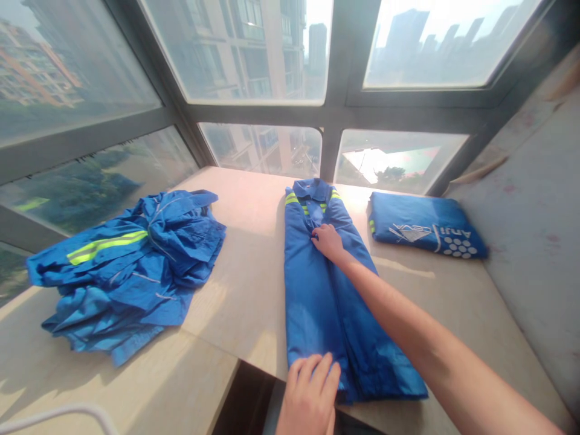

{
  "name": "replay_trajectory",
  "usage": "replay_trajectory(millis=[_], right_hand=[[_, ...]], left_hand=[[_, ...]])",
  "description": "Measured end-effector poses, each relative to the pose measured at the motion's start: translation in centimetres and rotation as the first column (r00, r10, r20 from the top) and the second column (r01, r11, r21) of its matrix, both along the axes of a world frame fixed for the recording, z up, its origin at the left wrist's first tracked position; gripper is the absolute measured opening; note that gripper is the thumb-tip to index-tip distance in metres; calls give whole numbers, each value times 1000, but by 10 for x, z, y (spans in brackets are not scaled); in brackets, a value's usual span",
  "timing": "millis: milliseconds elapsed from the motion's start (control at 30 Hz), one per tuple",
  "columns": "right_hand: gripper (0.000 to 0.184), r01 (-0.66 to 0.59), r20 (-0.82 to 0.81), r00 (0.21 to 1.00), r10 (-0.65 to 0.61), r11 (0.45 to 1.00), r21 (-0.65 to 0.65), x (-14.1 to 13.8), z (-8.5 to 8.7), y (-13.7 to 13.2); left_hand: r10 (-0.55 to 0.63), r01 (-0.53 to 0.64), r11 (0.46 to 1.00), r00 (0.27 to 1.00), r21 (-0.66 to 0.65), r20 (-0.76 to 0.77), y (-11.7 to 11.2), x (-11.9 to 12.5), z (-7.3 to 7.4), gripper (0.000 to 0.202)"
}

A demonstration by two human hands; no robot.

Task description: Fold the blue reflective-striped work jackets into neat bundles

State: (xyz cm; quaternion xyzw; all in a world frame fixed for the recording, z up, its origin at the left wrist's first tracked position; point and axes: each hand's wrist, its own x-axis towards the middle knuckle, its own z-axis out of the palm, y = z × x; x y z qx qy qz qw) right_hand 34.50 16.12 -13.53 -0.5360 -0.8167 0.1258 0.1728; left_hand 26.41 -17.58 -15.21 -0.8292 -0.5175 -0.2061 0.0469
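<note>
A blue work jacket (310, 302) with yellow-green reflective bands lies in a long, narrow fold in the middle, its collar toward the window. My right hand (327, 240) is closed on cloth at its upper front, below the collar, fingertips pinched together. At the near hem rests my left hand (310, 393), fingers stretched out over the cloth and its thumb mostly hidden. To the left, a crumpled blue garment (136, 266) with a reflective stripe lies in a loose heap. A folded blue garment (421, 223) with white printed lettering and dots sits at the right.
All the garments lie on a pale wooden surface (254, 241) beneath grey-framed windows (333, 115). A dark gap (247, 399) opens at the near edge. A white curved tube or cable (67, 411) shows at the lower left. A patterned wall (530, 229) bounds the right side.
</note>
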Motion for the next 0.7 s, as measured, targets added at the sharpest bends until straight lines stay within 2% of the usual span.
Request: replay_trajectory(millis=[133,233,300,400,467,533,600,633,667,700], right_hand=[[27,-66,176,984,40,988,140,-3,-3,-5],[45,-328,257,929,267,916,232,-6,-4,-3],[52,-448,292,876,383,871,201,-6,-9,-1],[53,-406,311,881,356,907,113,-6,-20,1],[53,-383,330,882,337,920,86,-7,-23,1],[52,-394,357,867,348,917,65,-9,-19,1],[48,-391,372,859,351,920,35,-12,-12,2],[45,-381,374,860,346,924,21,-14,-7,3],[40,-365,376,864,334,931,11,-17,-3,5],[36,-346,377,870,319,938,4,-22,2,7]], left_hand=[[11,-12,999,1000,-38,-24,0,0,-7,40],[16,-16,1000,1000,9,-18,-1,0,-11,44],[16,-16,999,1000,49,-13,-3,3,-17,43],[44,-42,987,999,154,-6,-10,10,-31,33],[71,-66,974,997,218,-16,-12,11,-34,25],[28,-20,986,999,165,-43,-7,6,-23,23],[-67,66,997,997,-38,-32,11,-2,0,25],[-99,98,981,995,-168,0,23,-7,14,28],[-83,89,958,996,-272,34,37,-10,26,31],[-84,95,945,995,-314,50,51,-12,36,38]])
